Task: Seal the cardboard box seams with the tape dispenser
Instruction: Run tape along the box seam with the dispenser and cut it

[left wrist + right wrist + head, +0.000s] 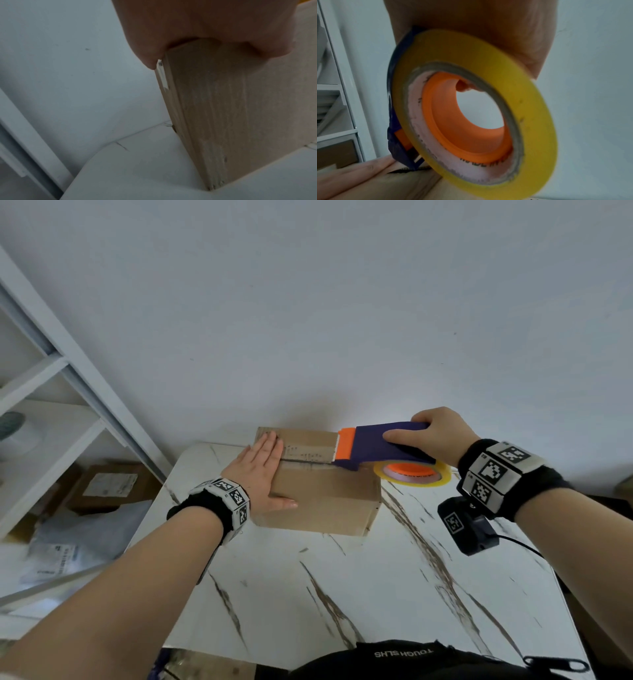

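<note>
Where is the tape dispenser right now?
In the head view, the tape dispenser is held by the right hand at the cardboard box's right end, opposite the left hand.

Box (pixel 325 494) on table (pixel 359 594); left hand (pixel 262 470) on its left end, tape dispenser (pixel 383 450) at right end.

Matt brown cardboard box (pixel 325 501); glossy marble-look table (pixel 342 594); smooth, probably plastic tape dispenser (pixel 383 446).
</note>
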